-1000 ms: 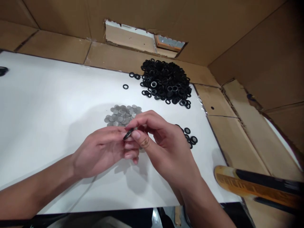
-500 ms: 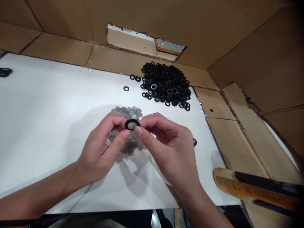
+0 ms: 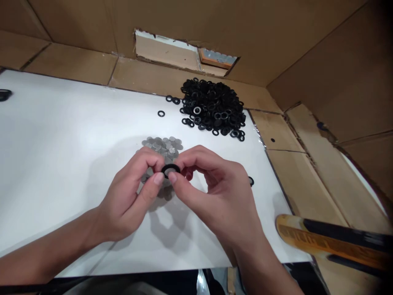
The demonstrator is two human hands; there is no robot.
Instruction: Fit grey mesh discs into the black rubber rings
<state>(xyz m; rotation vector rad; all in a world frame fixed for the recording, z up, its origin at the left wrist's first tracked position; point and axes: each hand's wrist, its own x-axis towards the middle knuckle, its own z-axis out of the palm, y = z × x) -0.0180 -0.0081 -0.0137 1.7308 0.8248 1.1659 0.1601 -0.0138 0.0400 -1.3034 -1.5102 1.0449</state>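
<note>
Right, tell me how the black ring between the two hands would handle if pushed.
The black ring is probably light: the left hand and right hand merely pinch it. It seems fairly stiff, as its outline looks even under that pinch. Being round, it might roll on edge; flat, like the loose ring, it would likelier slide.

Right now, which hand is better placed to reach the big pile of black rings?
Probably the right hand: it looks nearer the black pile, ahead and rightward. The left hand is farther off; both pinch one ring.
</note>
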